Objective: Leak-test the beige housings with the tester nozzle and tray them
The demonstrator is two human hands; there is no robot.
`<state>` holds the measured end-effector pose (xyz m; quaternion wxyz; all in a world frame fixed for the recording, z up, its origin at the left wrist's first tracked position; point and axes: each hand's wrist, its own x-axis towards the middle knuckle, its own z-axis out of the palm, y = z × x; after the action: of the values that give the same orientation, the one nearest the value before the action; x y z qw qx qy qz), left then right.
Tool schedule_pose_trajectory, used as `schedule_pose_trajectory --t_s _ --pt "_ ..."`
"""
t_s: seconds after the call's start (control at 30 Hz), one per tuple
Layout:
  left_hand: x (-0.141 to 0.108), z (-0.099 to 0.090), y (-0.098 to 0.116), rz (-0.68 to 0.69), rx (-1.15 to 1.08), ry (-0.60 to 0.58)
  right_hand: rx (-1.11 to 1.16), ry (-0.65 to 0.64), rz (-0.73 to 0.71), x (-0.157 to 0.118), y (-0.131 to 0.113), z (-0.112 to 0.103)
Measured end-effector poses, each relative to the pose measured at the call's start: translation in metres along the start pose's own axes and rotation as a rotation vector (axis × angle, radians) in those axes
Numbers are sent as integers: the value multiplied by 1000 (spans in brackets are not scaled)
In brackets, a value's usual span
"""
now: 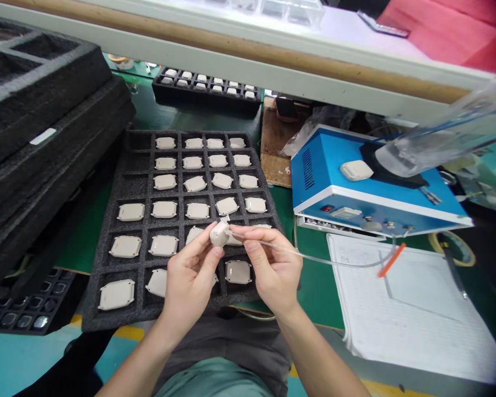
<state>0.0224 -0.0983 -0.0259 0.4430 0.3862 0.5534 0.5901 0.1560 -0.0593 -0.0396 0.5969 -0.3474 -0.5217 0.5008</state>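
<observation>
Above the black foam tray (138, 300), my left hand (190, 275) pinches a small off-white watch case (218, 235), held tilted on edge between thumb and fingers. My right hand (275, 270) is closed on the end of a thin clear tube (326, 261), whose tip meets the side of the case. Whether the tip goes in or only touches cannot be told. From my right hand the tube curves towards the front of a blue machine (314, 171). Similar cases, such as one at the near left (116, 294), lie in the tray's compartments; my hands hide some.
Stacked black foam trays (53, 116) rise at the left. Another tray of cases (206, 99) stands at the back, under a shelf edge (231, 60). A loose case (356, 170) rests on the machine. Papers (413, 320), an orange stick (392, 260) and a tape roll (471, 258) lie right.
</observation>
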Motion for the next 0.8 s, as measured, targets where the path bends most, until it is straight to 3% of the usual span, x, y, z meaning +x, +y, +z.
schedule_pose_trajectory --t_s 0.8 --pt "2 -1 -1 -6 32 10 24 -1 32 2 0 1"
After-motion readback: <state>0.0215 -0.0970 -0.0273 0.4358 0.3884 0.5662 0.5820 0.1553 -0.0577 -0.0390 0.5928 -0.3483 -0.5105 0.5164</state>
